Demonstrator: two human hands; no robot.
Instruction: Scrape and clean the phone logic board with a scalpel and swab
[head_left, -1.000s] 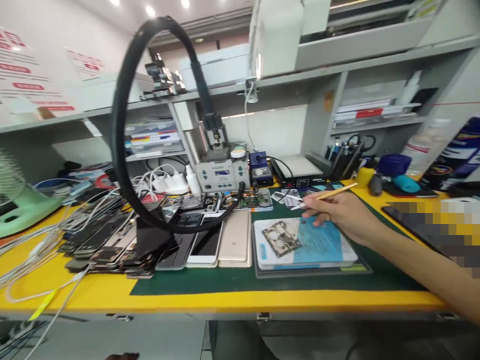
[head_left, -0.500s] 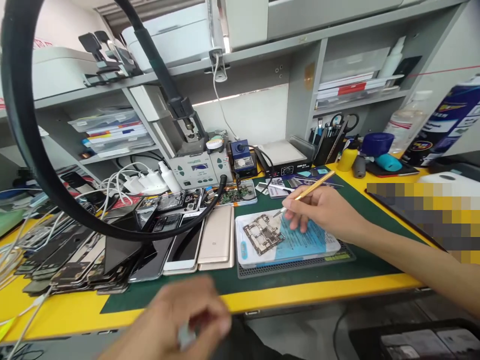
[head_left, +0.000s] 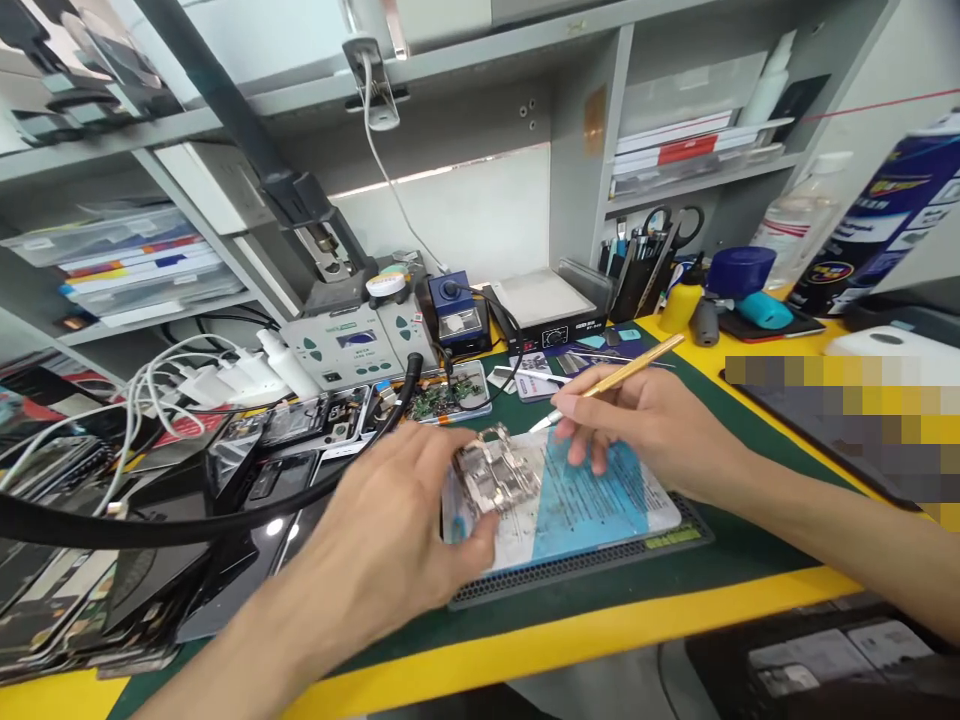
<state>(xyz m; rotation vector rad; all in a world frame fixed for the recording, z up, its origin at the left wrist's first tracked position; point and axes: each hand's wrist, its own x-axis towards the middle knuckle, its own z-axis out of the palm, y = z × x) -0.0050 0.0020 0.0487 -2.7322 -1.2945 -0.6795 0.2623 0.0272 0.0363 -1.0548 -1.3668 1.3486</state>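
My left hand (head_left: 394, 515) has its thumb and fingers closed on the left side of a phone circuit board (head_left: 501, 475). The silvery board, full of cutouts, is at the left end of a flat white and blue case (head_left: 592, 500). Between the thumb and fingers of my right hand (head_left: 637, 415) is a slim craft knife (head_left: 630, 365) with a gold handle, held like a pen. Its pale, pointed tip is just above the case, near the board's upper right edge. A dark perforated pad (head_left: 577, 570) lies under the case, on a green mat (head_left: 757, 530).
A black hose (head_left: 225, 530) loops low across the left side, in front of several phones. Behind stand a grey rework station (head_left: 352, 345), a blue soldering unit (head_left: 455, 310) and a hot plate (head_left: 555, 310). At right are a tool holder (head_left: 637, 275), bottles and a spray can (head_left: 877, 220).
My left hand has come up from the bench's front edge and closed on the board. My right hand keeps the knife near the same spot. The view has shifted closer.
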